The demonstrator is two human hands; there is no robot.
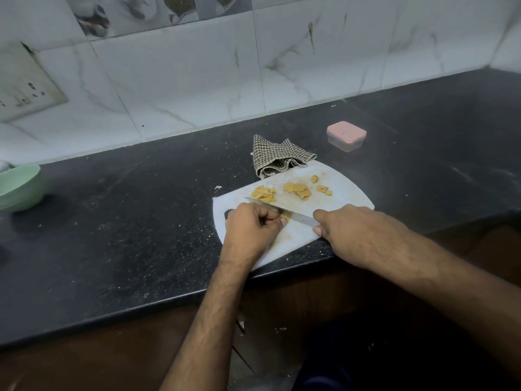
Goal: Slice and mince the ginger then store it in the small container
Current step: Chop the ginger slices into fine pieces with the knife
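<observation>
On the black counter (118,221) lies a white cutting board (346,190), close to the front edge. At its near end the left hand (251,230) has its grip curled around a small piece of ginger (284,216), pinning it to the board. The right hand (358,235) has its grip closed on the handle of a knife (282,211), whose blade lies slanted against that piece; how far it has cut cannot be told. Beyond the blade sit a heap of ginger strips (264,193), a few flat slices (297,189) and some small bits (322,189). A checked cloth (277,159) touches the board's far edge. Well apart, farther right, stands the small container (346,136), its pink lid on. A green bowl (18,187) sits at far left.
</observation>
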